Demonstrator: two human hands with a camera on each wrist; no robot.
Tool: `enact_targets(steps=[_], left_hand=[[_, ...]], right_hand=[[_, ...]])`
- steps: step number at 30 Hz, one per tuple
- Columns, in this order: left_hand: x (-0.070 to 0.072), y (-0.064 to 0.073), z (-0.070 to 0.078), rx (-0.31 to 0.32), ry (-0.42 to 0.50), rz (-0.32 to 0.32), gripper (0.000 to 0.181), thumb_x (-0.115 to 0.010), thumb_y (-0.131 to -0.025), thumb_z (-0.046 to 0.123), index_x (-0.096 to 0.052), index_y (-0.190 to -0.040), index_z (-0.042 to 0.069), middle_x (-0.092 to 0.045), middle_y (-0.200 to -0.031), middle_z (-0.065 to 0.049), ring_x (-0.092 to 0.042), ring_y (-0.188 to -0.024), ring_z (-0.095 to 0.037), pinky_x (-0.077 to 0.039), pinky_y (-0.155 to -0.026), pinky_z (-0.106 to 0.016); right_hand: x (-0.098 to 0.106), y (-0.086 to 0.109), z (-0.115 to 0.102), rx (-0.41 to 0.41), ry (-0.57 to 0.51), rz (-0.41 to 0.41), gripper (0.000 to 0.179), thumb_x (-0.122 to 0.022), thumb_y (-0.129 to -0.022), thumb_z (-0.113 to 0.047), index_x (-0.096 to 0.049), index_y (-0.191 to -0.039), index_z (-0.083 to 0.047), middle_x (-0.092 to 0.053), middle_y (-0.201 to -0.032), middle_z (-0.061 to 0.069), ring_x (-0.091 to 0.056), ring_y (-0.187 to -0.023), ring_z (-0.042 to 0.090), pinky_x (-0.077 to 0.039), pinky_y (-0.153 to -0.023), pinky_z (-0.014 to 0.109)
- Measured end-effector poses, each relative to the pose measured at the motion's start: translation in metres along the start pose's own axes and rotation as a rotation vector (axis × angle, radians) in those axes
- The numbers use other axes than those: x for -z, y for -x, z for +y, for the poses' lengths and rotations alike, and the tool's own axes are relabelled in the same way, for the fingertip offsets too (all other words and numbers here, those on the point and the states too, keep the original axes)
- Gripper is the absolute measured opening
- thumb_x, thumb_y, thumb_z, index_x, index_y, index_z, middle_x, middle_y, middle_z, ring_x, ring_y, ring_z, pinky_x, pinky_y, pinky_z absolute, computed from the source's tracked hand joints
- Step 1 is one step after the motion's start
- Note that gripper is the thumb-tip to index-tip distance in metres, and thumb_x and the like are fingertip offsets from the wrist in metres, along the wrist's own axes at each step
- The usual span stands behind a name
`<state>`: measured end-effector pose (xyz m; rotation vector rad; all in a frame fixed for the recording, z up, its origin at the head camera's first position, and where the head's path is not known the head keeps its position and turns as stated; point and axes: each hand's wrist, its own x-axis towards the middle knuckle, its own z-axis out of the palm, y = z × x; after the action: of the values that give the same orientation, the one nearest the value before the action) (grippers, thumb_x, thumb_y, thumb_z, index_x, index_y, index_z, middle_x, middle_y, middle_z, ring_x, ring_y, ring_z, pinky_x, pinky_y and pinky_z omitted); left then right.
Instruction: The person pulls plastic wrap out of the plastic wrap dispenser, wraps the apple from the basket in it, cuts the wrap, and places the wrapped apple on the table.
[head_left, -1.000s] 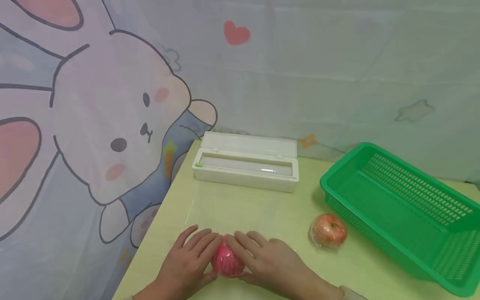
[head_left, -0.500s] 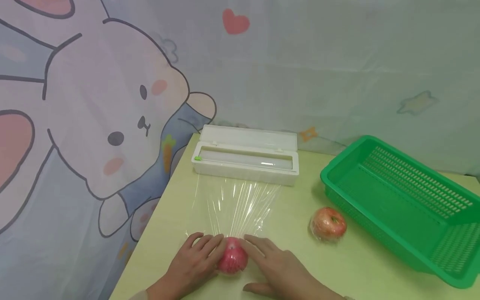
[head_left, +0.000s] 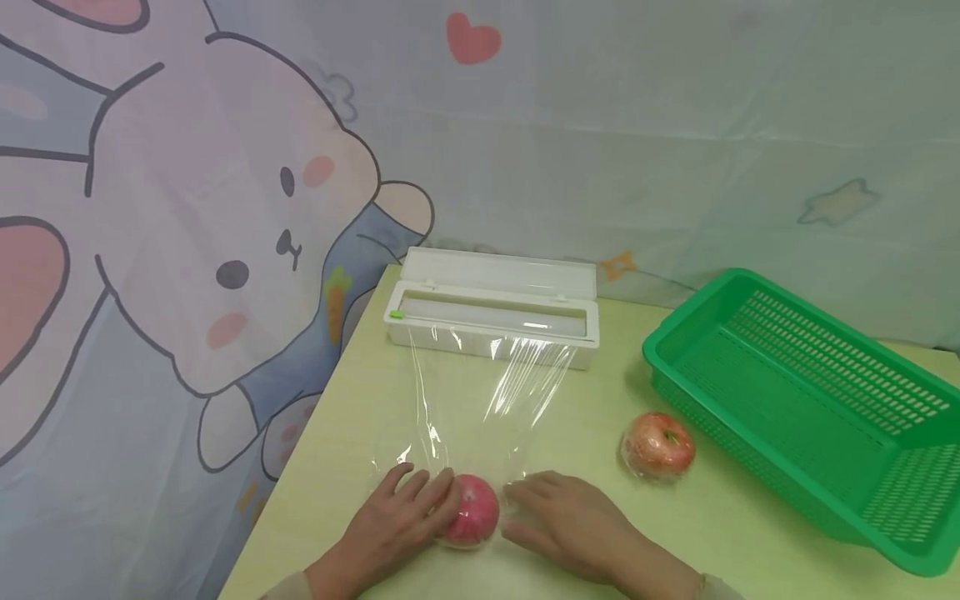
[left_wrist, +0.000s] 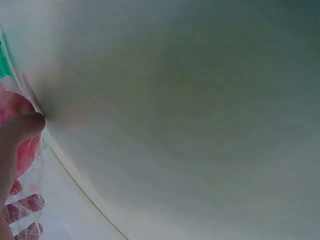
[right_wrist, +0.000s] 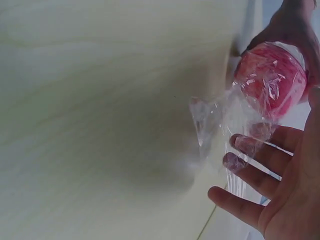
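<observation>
A pinkish-red apple [head_left: 477, 510] sits near the table's front edge under clear cling film [head_left: 465, 408]. My left hand [head_left: 401, 517] holds it from the left, thumb and fingers curved round its side; the right wrist view shows that hand about the apple [right_wrist: 272, 82]. Just right of it is my right hand [head_left: 566, 521], apart from the fruit. Its fingers [right_wrist: 250, 172] are spread and fairly straight, with loose film over several fingertips. The film runs back to a white dispenser box [head_left: 487, 337] whose lid stands up.
A second apple [head_left: 660, 447], wrapped in film, lies right of my right hand. Beyond it stands a green plastic basket [head_left: 750, 442] with slotted walls. A cartoon-printed cloth [head_left: 675, 150] hangs behind the pale yellow table [head_left: 600, 392].
Both hands were at the apple's sides; the right has drawn off to the right while the left stays. The apple shifted slightly right, and the film now shows raised, taut folds toward the box.
</observation>
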<state>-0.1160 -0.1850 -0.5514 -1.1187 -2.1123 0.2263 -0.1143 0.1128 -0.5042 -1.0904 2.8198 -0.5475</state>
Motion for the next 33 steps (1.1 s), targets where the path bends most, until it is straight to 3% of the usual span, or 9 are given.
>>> enact_targets(steps=[5, 13, 20, 23, 27, 29, 33], left_hand=[[0.0, -0.002, 0.0, -0.022, -0.01, -0.021, 0.037, -0.032, -0.108, 0.001, -0.064, -0.123, 0.013, -0.07, -0.12, -0.005, -0.067, -0.091, -0.023, -0.06, -0.092, -0.043], [0.004, 0.001, 0.002, -0.031, 0.009, -0.046, 0.039, -0.029, -0.109, 0.001, -0.064, -0.123, 0.012, -0.07, -0.12, -0.006, -0.067, -0.091, -0.023, -0.06, -0.093, -0.044], [0.006, 0.01, 0.003, 0.022, 0.069, -0.114, 0.041, -0.034, -0.106, 0.029, -0.065, -0.125, 0.01, -0.069, -0.12, -0.006, -0.067, -0.089, -0.023, -0.061, -0.088, -0.044], [0.007, 0.013, 0.003, 0.042, 0.121, -0.167, 0.046, -0.049, -0.102, 0.046, -0.064, -0.129, 0.01, -0.068, -0.124, -0.006, -0.069, -0.09, -0.022, -0.063, -0.086, -0.04], [0.01, 0.015, 0.004, 0.063, 0.215, -0.23, 0.074, -0.067, -0.091, 0.07, -0.061, -0.134, 0.01, -0.066, -0.132, -0.007, -0.071, -0.094, -0.021, -0.064, -0.085, -0.035], [0.012, 0.014, 0.004, 0.079, 0.256, -0.248, 0.081, -0.065, -0.09, 0.078, -0.06, -0.135, 0.011, -0.064, -0.134, -0.007, -0.07, -0.095, -0.021, -0.063, -0.084, -0.035], [0.014, 0.013, 0.003, 0.11, 0.302, -0.257, 0.075, -0.059, -0.094, 0.078, -0.062, -0.132, 0.013, -0.064, -0.136, -0.008, -0.069, -0.096, -0.022, -0.064, -0.083, -0.036]], right_hand=[[-0.006, 0.005, 0.001, -0.006, 0.018, -0.054, 0.058, -0.05, -0.108, -0.06, -0.067, -0.144, -0.017, -0.073, -0.134, 0.0, -0.07, -0.118, 0.024, -0.059, -0.096, 0.045], [-0.009, 0.012, -0.002, -0.013, 0.044, -0.035, 0.064, -0.049, -0.109, -0.061, -0.063, -0.148, -0.012, -0.071, -0.139, 0.003, -0.071, -0.116, 0.025, -0.061, -0.094, 0.044], [-0.011, 0.018, -0.002, -0.037, 0.049, 0.005, 0.066, -0.053, -0.107, -0.062, -0.062, -0.145, -0.008, -0.075, -0.127, 0.003, -0.072, -0.104, 0.021, -0.061, -0.087, 0.04], [-0.012, 0.02, -0.002, -0.023, 0.058, 0.024, 0.065, -0.055, -0.107, -0.06, -0.064, -0.142, -0.007, -0.076, -0.117, 0.001, -0.069, -0.097, 0.018, -0.06, -0.082, 0.036], [-0.012, 0.021, -0.002, 0.002, 0.101, 0.051, 0.063, -0.056, -0.106, -0.06, -0.067, -0.14, -0.008, -0.075, -0.106, -0.003, -0.067, -0.094, 0.015, -0.058, -0.08, 0.034], [-0.011, 0.021, -0.003, 0.012, 0.124, 0.075, 0.061, -0.057, -0.106, -0.06, -0.069, -0.139, -0.009, -0.075, -0.103, -0.004, -0.066, -0.094, 0.015, -0.058, -0.082, 0.034], [-0.006, 0.022, -0.006, 0.049, 0.159, 0.141, 0.054, -0.061, -0.105, -0.057, -0.072, -0.133, -0.012, -0.072, -0.096, -0.007, -0.065, -0.091, 0.013, -0.057, -0.081, 0.034]])
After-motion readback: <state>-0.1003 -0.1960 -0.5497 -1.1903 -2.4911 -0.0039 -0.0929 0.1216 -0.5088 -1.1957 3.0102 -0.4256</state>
